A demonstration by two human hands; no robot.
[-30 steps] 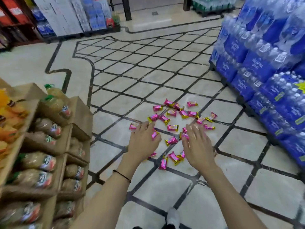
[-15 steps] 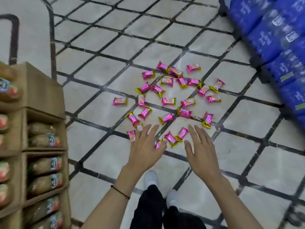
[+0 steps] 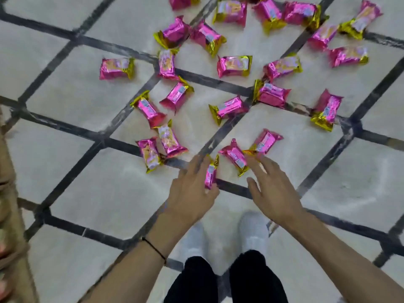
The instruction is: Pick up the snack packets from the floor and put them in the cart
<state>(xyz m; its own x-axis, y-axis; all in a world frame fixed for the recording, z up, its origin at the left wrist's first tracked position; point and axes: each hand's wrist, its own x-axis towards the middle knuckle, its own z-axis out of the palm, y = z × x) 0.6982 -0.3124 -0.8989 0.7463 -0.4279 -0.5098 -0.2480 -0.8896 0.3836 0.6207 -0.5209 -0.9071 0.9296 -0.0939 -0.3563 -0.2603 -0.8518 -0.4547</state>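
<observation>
The floor (image 3: pixel 91 189) fills nearly the whole view: pale marble tiles set apart by dark grout lines that run on the slant. At the left edge a brown cardboard display (image 3: pixel 8 193) shows as a blurred strip.

Two bare forearms reach in from the bottom edge, and between them stand black trouser legs (image 3: pixel 225 278) and a pair of white shoes (image 3: pixel 253 230).

The snack packets (image 3: pixel 234 66), pink foil with gold crimped ends, lie scattered across the tiles in the upper half, some touching or overlapping, others apart; one lies alone at the left (image 3: pixel 115 68).

The left hand (image 3: pixel 192 193), palm down, has its fingers spread and slightly curled. Its thumb and forefinger sit on either side of the nearest packet (image 3: pixel 211 173), which stands on edge against them; whether they actually pinch it cannot be told, as the fingers are blurred. A thin black cord (image 3: pixel 154 250) circles this wrist.

The right hand (image 3: pixel 273 193) is released, fingers splayed and holding nothing. Its fingertips lie over the gold end of a packet (image 3: pixel 235 157) lying just beside the left hand's one, and that one overlaps another packet (image 3: pixel 265 142) beyond it. Contact with the foil cannot be made out.
</observation>
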